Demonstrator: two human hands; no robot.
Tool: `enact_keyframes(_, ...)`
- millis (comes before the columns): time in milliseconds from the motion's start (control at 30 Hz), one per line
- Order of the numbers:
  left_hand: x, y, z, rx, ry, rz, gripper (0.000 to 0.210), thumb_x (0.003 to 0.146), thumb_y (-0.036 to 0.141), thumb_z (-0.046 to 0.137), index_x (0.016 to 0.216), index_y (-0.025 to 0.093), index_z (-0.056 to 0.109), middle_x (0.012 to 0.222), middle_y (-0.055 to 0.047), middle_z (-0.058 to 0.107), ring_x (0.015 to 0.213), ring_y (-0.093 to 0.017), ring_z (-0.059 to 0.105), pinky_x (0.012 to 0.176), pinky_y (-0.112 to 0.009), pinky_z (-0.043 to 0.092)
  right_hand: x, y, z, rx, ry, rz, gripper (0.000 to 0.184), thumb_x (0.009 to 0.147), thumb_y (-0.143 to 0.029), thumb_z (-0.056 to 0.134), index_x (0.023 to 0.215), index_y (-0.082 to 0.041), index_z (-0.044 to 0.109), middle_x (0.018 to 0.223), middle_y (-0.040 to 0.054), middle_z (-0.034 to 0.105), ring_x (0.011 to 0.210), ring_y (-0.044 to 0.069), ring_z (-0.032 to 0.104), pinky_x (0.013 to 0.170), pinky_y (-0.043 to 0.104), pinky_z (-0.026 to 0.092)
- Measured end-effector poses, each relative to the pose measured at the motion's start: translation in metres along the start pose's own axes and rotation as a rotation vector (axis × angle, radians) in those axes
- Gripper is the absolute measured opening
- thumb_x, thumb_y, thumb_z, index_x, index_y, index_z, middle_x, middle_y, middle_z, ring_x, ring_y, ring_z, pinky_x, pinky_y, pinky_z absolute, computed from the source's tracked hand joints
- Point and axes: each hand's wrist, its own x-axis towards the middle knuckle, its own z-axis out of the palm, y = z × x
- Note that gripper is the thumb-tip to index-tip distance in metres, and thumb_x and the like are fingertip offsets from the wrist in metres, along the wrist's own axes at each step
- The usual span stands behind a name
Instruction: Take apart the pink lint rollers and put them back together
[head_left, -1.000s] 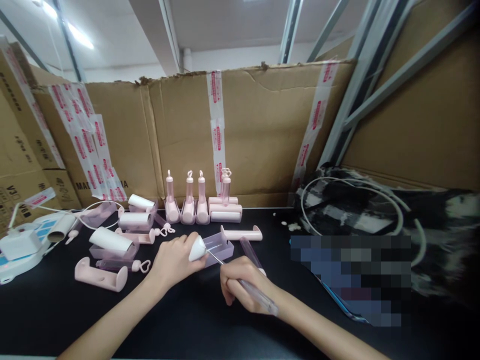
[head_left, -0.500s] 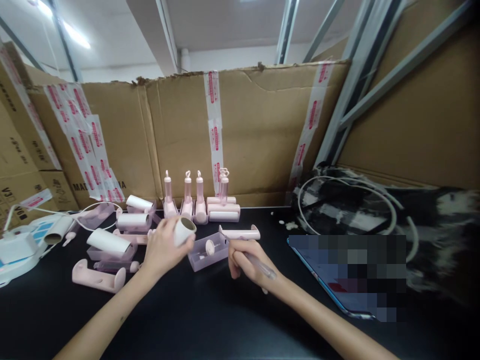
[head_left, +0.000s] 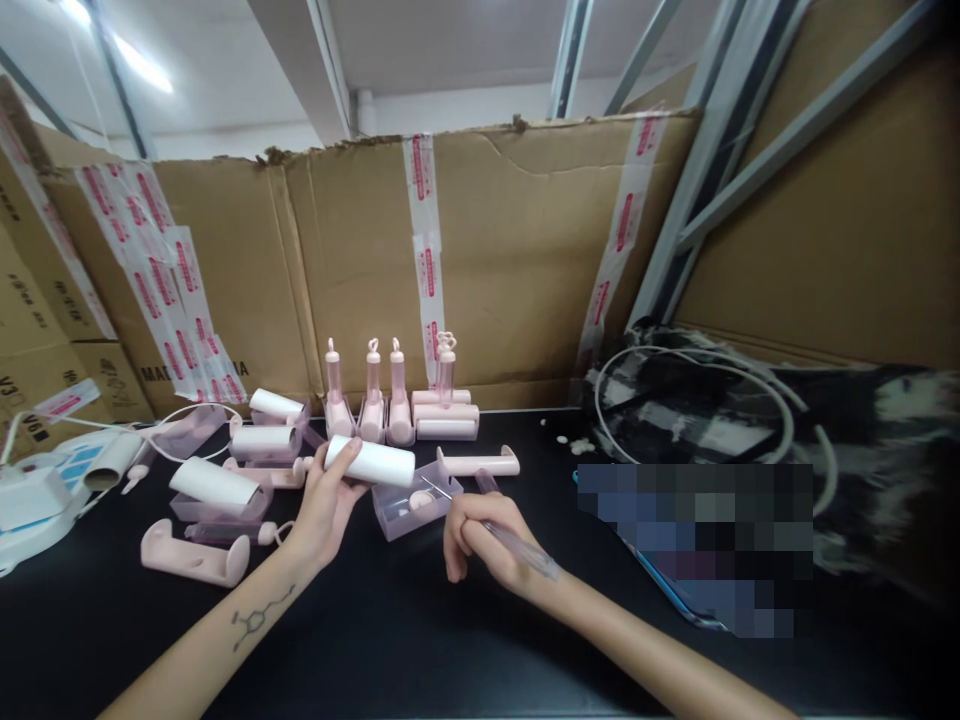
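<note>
My left hand [head_left: 328,515] is closed around a white paper roll [head_left: 379,464], which lies nearly level with its long side toward me. Just beneath the roll's right end is a translucent lavender box [head_left: 390,524] with a small pale pink round part [head_left: 421,500] inside. My right hand [head_left: 487,535] grips a slim screwdriver-like tool [head_left: 521,548] with a clear handle. Its thin metal shaft points up and left over the box; the tip's shape is too fine to tell. Behind my right hand lies a pale pink roller holder [head_left: 480,464].
At left are several white rolls [head_left: 217,482] on lavender boxes, a pink holder [head_left: 195,556] and a white power strip [head_left: 34,500]. Several upright pink-handled pieces [head_left: 375,400] stand by the cardboard wall [head_left: 510,270]. A blue-edged phone or tablet [head_left: 660,575] and a cable [head_left: 600,400] are at right.
The white roll in my left hand has turned from its open end facing me to lying sideways. My right hand has shifted slightly down and left, with the tool's shaft now over the box.
</note>
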Motion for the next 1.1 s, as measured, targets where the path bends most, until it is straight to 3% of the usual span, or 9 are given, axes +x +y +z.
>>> enact_keyframes(267, -0.004, -0.004, 0.001, 0.000, 0.012, -0.049, 0.028, 0.069, 0.028, 0.069, 0.089, 0.020, 0.051, 0.094, -0.001, 0.060, 0.096, -0.018, 0.058, 0.081, -0.035, 0.049, -0.001, 0.000, 0.001, 0.009, 0.037, -0.009, 0.020, 0.072, -0.011, 0.037, 0.055, -0.020, 0.042, 0.046, -0.0005, 0.059, 0.041, 0.010, 0.051, 0.044, 0.021, 0.043)
enact_keyframes(567, -0.009, -0.008, 0.001, 0.050, 0.018, 0.002, 0.029, 0.070, 0.033, 0.067, 0.091, 0.021, 0.050, 0.094, 0.000, 0.061, 0.096, -0.018, 0.060, 0.080, -0.035, 0.049, -0.002, 0.004, 0.001, 0.050, 0.027, 0.010, 0.022, 0.073, -0.011, 0.037, 0.054, -0.019, 0.042, 0.044, -0.0007, 0.058, 0.039, 0.010, 0.050, 0.043, 0.021, 0.041)
enact_keyframes(800, -0.012, -0.005, 0.002, 0.040, 0.045, -0.026, 0.026, 0.071, 0.029, 0.067, 0.089, 0.020, 0.051, 0.094, -0.002, 0.061, 0.099, -0.019, 0.058, 0.080, -0.035, 0.050, 0.004, 0.014, 0.004, 0.184, 0.046, 0.210, 0.021, 0.073, -0.015, 0.039, 0.053, -0.019, 0.042, 0.042, -0.0015, 0.056, 0.037, 0.010, 0.049, 0.038, 0.019, 0.039)
enact_keyframes(900, -0.015, 0.004, 0.008, 0.007, 0.026, 0.037, 0.022, 0.073, 0.031, 0.066, 0.085, 0.019, 0.051, 0.093, -0.001, 0.060, 0.097, -0.019, 0.058, 0.080, -0.034, 0.050, 0.005, 0.016, 0.002, 0.223, 0.066, 0.290, 0.018, 0.071, -0.014, 0.038, 0.053, -0.019, 0.041, 0.040, -0.0030, 0.055, 0.034, 0.010, 0.048, 0.035, 0.019, 0.037)
enact_keyframes(1000, -0.016, 0.009, 0.011, 0.006, 0.019, 0.131, 0.023, 0.073, 0.030, 0.066, 0.088, 0.020, 0.052, 0.099, 0.000, 0.058, 0.098, -0.018, 0.057, 0.083, -0.034, 0.049, 0.003, 0.011, -0.002, 0.212, 0.111, 0.166, 0.018, 0.071, -0.013, 0.039, 0.054, -0.019, 0.042, 0.043, -0.0022, 0.057, 0.037, 0.010, 0.049, 0.040, 0.020, 0.039)
enact_keyframes(1100, -0.016, 0.006, 0.010, 0.008, 0.024, 0.117, 0.027, 0.073, 0.030, 0.067, 0.093, 0.020, 0.053, 0.100, -0.001, 0.058, 0.100, -0.018, 0.056, 0.084, -0.035, 0.048, -0.001, 0.002, -0.004, 0.192, 0.096, -0.005, 0.019, 0.072, -0.010, 0.039, 0.055, -0.018, 0.044, 0.047, -0.0005, 0.061, 0.042, 0.011, 0.052, 0.047, 0.023, 0.042)
